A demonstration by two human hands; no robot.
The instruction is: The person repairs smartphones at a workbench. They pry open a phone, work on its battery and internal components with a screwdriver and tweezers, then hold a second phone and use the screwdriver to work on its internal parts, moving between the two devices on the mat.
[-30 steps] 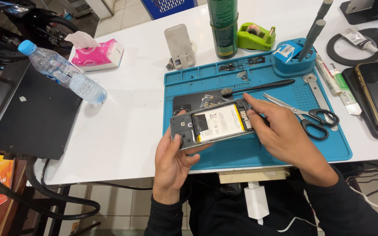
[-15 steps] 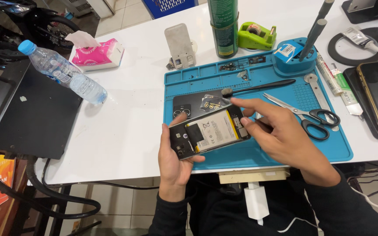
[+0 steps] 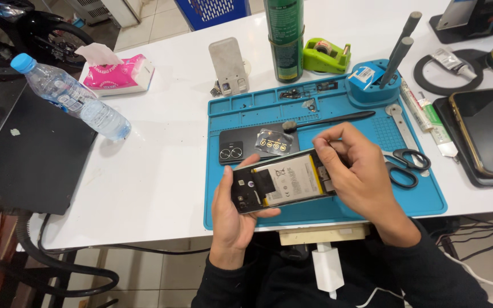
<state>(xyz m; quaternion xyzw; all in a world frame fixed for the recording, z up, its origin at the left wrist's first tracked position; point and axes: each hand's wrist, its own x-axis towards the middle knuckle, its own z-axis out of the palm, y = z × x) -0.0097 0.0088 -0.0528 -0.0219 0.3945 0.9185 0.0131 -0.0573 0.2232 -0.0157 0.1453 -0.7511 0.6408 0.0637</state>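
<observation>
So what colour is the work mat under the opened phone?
Blue rubbery work mat, clearest in the head view.

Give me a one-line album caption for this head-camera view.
Left hand holds an opened phone above a blue repair mat while the right hand fingers work at its end.

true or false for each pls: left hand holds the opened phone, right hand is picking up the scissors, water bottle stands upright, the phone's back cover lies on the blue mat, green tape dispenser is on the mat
1. The left hand holds the opened phone: true.
2. The right hand is picking up the scissors: false, its fingers are at the phone's end; the scissors lie on the blue mat.
3. The water bottle stands upright: false, it lies on its side.
4. The back cover lies on the mat: true.
5. The green tape dispenser is on the mat: false, it sits on the white table.
</observation>
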